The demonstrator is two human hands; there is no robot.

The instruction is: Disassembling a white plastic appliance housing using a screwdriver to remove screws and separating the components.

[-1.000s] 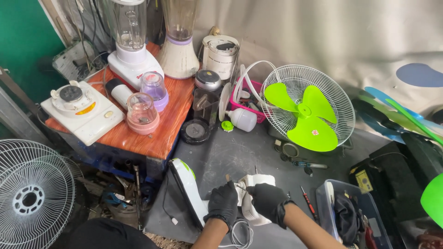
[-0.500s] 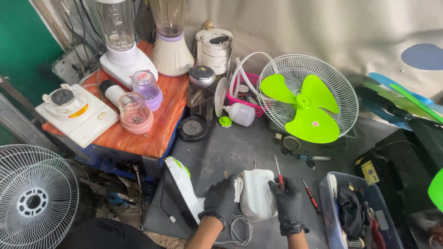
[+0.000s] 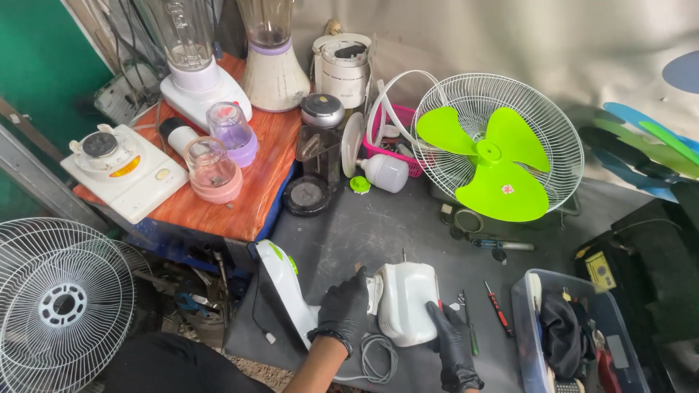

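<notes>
A white plastic fan motor housing (image 3: 409, 300) lies on the dark grey mat (image 3: 364, 225), near its front edge. My left hand (image 3: 344, 307), in a black glove, grips its left end. My right hand (image 3: 453, 342), also gloved in black, presses against the housing's right lower side. A white and green fan stand piece (image 3: 280, 280) lies just left of my left hand. A coiled grey cord (image 3: 378, 358) sits below the housing. Small screwdrivers (image 3: 498, 309) lie to the right of my right hand.
A green fan blade in a white wire guard (image 3: 502, 156) stands at the back right. Blender bases and jars crowd the orange table (image 3: 255, 189) on the left. A clear tool bin (image 3: 575, 335) sits at right, another fan guard (image 3: 58, 298) at lower left.
My right hand has let go of the red-handled screwdriver, which now lies on the mat, and has come back onto the housing's right side. My left hand stays on the housing.
</notes>
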